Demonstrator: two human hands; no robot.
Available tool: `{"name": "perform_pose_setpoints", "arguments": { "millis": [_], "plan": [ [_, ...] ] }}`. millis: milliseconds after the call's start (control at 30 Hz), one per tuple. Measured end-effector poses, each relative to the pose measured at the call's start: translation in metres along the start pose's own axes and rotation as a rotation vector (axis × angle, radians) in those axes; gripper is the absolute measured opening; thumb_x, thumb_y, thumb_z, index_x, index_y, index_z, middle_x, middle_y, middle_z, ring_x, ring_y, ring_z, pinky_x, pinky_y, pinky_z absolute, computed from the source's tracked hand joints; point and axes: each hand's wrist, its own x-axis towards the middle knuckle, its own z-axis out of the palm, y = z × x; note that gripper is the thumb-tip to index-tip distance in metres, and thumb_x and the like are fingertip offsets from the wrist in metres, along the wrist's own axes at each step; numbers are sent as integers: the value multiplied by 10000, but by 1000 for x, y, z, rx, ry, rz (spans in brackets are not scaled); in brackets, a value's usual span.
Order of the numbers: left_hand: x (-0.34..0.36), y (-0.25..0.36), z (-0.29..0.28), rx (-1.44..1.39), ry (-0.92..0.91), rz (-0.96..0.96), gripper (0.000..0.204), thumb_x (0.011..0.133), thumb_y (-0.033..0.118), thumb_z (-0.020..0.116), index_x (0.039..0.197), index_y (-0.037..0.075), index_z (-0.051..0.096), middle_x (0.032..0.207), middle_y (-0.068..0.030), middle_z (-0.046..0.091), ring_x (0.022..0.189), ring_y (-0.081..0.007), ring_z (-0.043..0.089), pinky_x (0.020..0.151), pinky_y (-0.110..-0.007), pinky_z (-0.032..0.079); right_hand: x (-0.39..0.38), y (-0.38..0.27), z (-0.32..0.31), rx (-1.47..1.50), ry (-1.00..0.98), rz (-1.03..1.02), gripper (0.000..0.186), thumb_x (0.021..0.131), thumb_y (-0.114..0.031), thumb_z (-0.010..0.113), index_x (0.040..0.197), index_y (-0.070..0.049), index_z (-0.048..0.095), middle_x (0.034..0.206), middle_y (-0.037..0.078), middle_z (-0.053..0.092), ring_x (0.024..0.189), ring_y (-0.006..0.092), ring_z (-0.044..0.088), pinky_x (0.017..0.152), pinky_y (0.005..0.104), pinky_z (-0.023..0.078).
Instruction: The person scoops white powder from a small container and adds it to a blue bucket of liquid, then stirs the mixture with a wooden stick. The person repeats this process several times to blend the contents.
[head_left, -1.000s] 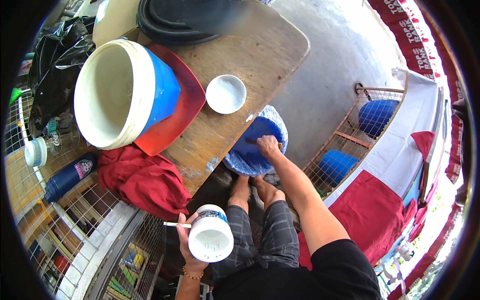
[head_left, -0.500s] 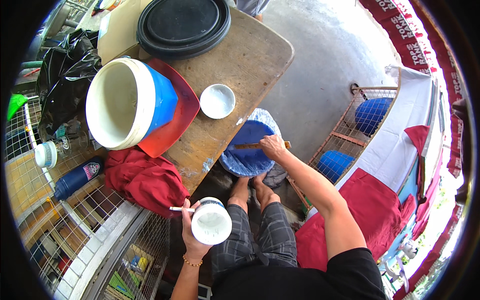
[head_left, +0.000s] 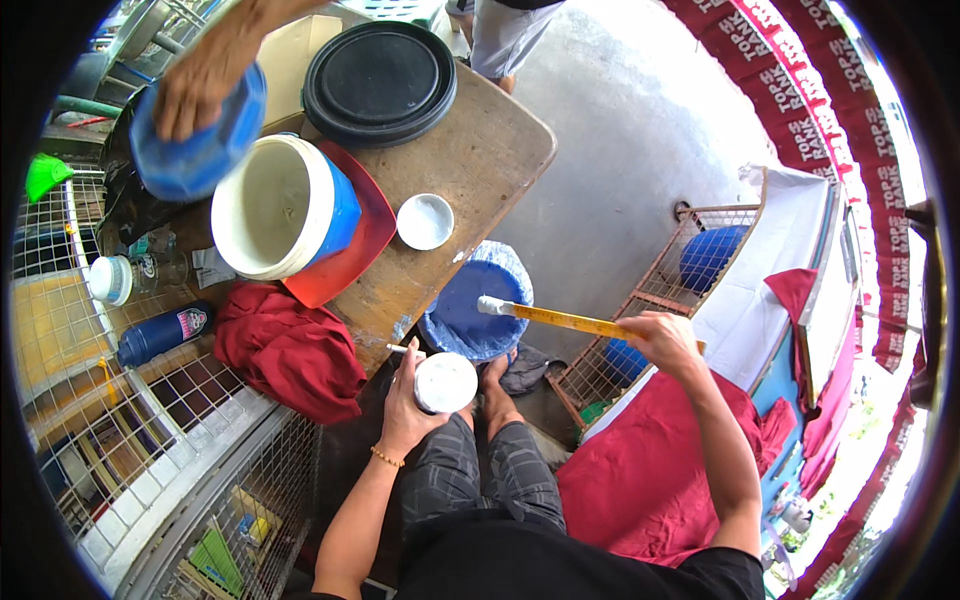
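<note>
My left hand [head_left: 407, 412] is wrapped round a small white tub [head_left: 447, 383], with a cigarette [head_left: 397, 348] between its fingers. My right hand [head_left: 662, 340] grips a yellow ruler-like stick [head_left: 567, 319] by one end. White, paste-like stuff coats the stick's other end, which is over a blue bucket [head_left: 433, 338]. That bucket stands on the floor beside the table, its rim wrapped in clear plastic. A white bowl [head_left: 425, 221] with pale contents sits near the table edge.
Another person's hand [head_left: 195, 95] holds a blue lid [head_left: 200, 150] near the open blue-and-white cooler [head_left: 328, 215]. Beneath the cooler lies a red tray [head_left: 372, 215]. A black lid [head_left: 385, 80] rests on the wooden table [head_left: 495, 130]; a wire-sided cart [head_left: 640, 285] stands to the right.
My right hand has moved right and lifted the stick, so its coated end now shows over the bucket. Another person's hand has come in at the upper left with the blue lid.
</note>
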Motion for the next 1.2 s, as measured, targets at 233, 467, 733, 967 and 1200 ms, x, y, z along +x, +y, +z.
{"name": "perform_pose_setpoints", "arguments": {
  "millis": [233, 467, 733, 967, 1200],
  "plan": [
    [30, 2, 28, -29, -40, 15, 1412, 687, 117, 1023, 1823, 47, 189, 1799, -229, 428, 1585, -423, 523, 1296, -499, 475, -112, -14, -136, 16, 125, 120, 360, 868, -95, 850, 1212, -181, 907, 821, 62, 729, 705, 259, 710, 674, 419, 551],
    [60, 12, 54, -76, -50, 42, 1480, 621, 91, 1057, 1826, 78, 198, 1791, -216, 436, 1594, -405, 515, 1303, -492, 475, -184, -27, -213, 84, 230, 53, 488, 729, 72, 920, 1184, -102, 909, 786, 65, 703, 677, 187, 700, 643, 376, 563],
    [87, 40, 68, -103, -83, 173, 1487, 656, 156, 1057, 1833, 83, 150, 1836, -188, 374, 1613, -416, 485, 1324, -489, 454, -216, -54, -255, -58, 299, -57, 449, 724, 19, 959, 1152, -107, 913, 790, 64, 737, 669, 194, 732, 609, 369, 563],
    [94, 62, 62, -115, -91, 278, 1525, 634, 166, 1072, 1833, 76, 135, 1836, -202, 375, 1617, -423, 485, 1326, -495, 450, -204, -85, -255, -277, 324, -160, 351, 761, -68, 961, 1093, -169, 916, 753, -3, 721, 613, 150, 696, 541, 373, 508],
    [95, 71, 53, -117, -91, 330, 1529, 631, 163, 1070, 1832, 68, 128, 1843, -206, 363, 1631, -429, 467, 1324, -503, 448, -185, -117, -249, -484, 359, -304, 254, 849, -95, 865, 1076, -201, 906, 681, -36, 621, 581, 110, 628, 518, 352, 469]
  ]
}}
